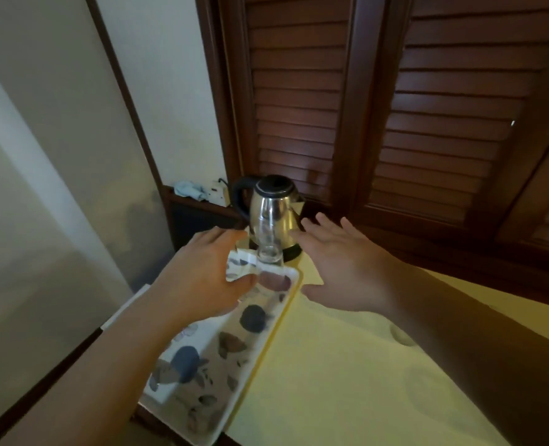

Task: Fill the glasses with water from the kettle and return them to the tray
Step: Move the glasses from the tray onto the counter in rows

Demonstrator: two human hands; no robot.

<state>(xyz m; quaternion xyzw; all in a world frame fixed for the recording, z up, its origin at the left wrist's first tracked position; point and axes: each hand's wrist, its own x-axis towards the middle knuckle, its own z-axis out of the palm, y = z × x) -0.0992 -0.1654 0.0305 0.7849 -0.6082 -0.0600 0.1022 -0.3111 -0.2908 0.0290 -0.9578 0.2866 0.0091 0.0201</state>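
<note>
A steel kettle [274, 206] with a black lid and handle stands on its base at the far end of the table. A clear glass [268, 243] stands upright in front of it, at the far end of the white leaf-patterned tray [260, 346]. My left hand [202, 272] hovers over the tray just left of the glass, fingers relaxed, holding nothing. My right hand [337, 262] is spread open to the right of the glass and kettle, touching neither. A second clear glass seems to lie in the tray near my left hand, but it is too blurred to tell.
The table [347, 381] has a pale yellow top. Dark louvred wooden shutters [379, 107] rise right behind the kettle. A low shelf at the back left holds a blue cloth [188, 188] and a white socket box [218, 193].
</note>
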